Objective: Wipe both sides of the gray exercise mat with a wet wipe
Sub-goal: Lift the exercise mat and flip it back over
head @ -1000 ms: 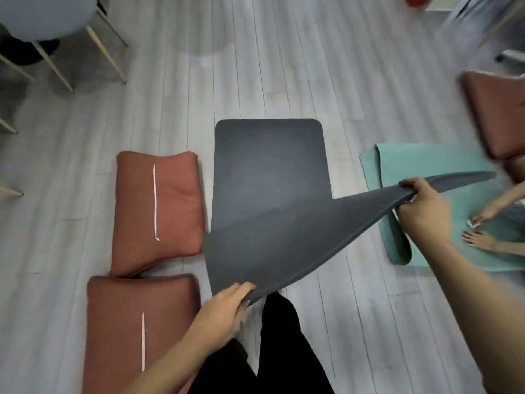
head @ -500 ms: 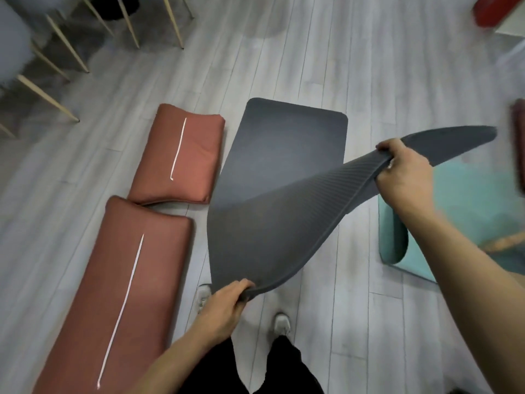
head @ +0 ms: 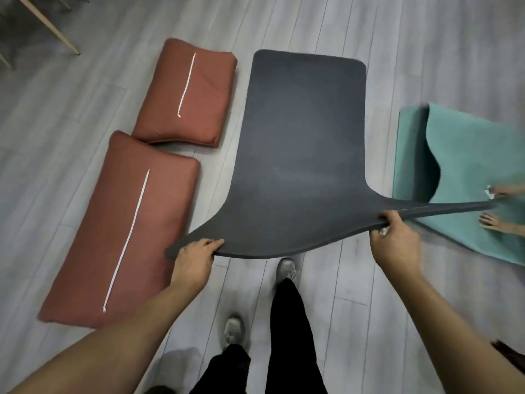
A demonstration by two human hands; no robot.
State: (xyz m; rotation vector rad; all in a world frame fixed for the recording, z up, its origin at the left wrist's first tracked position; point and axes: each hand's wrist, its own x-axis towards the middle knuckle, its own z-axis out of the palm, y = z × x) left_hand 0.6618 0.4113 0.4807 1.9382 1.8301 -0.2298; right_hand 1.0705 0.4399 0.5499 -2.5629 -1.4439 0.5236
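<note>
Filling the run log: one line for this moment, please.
phase: turning mat | left hand: grips gray mat near edge | right hand: grips lifted edge

Gray plank floor (head: 369, 29); two rust-red cushions (head: 184, 92) left; wooden chair legs (head: 48, 27) top-left.

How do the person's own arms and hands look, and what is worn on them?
Both forearms are bare, with no sleeves showing. The left hand and the right hand wear no gloves; no watch, ring or bracelet shows on either.
</note>
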